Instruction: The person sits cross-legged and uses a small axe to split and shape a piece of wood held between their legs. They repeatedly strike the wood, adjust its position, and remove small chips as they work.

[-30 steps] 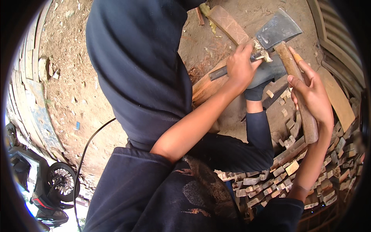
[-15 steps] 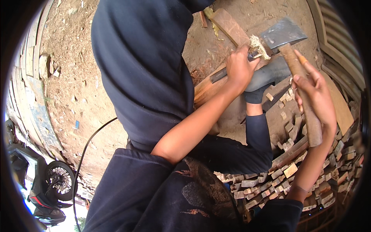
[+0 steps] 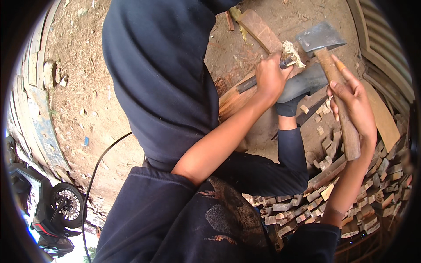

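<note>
ground: bare brown dirt (image 3: 118,164) | wood block (image 3: 261,30) | piled wood offcuts (image 3: 282,207) | blue scrap (image 3: 86,141)

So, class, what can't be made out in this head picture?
Head view, hidden: the gripped stretch of the dark bar, by the left hand.
Head view, cut off: part of the motorcycle, by the dark fisheye rim.
Head view, blurred: fine marks on the hatchet head.

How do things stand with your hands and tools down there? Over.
Left hand gripping dark bar, frayed pale clump at its far end. Right hand gripping hatchet by the wooden handle. Grey boot close by, possibly in the way.
</note>
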Demonstrator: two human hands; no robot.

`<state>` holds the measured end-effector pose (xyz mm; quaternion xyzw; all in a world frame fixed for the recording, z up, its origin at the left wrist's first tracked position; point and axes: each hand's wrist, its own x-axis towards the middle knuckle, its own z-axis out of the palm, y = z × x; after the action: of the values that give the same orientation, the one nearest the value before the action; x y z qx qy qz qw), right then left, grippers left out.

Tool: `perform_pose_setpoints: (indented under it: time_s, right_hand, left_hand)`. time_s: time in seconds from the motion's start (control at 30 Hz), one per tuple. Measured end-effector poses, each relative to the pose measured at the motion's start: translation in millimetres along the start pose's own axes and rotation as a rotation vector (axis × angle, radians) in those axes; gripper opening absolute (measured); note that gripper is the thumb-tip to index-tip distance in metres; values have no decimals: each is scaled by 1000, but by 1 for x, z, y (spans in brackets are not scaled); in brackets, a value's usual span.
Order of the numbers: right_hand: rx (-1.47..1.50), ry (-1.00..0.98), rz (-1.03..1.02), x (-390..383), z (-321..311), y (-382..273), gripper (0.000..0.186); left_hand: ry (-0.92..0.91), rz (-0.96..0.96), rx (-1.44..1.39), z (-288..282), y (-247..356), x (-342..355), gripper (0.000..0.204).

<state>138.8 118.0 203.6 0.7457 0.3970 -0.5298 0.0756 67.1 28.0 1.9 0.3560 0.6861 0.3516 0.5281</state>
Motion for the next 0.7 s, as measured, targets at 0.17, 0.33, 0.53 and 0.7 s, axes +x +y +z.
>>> perform_pose_setpoints:
  time_s: [0.17,0.33,0.53,0.7]
  right_hand:
    - [111,172,-170,14,11,18,61]
    - [-48,-152,29,10,-13,1,42]
    - [-392,315,-755,20,0,34,19]
    - [-30,-288,-321,16,-7,30,17]
  left_hand:
    - [-59,-31,-19,-3,-5,5,39]
    - [-176,15,-87,-3,-15,18,39]
    - [-412,84,6,-25,-10,34,43]
    - [-602,271,402,-41,7,45,51]
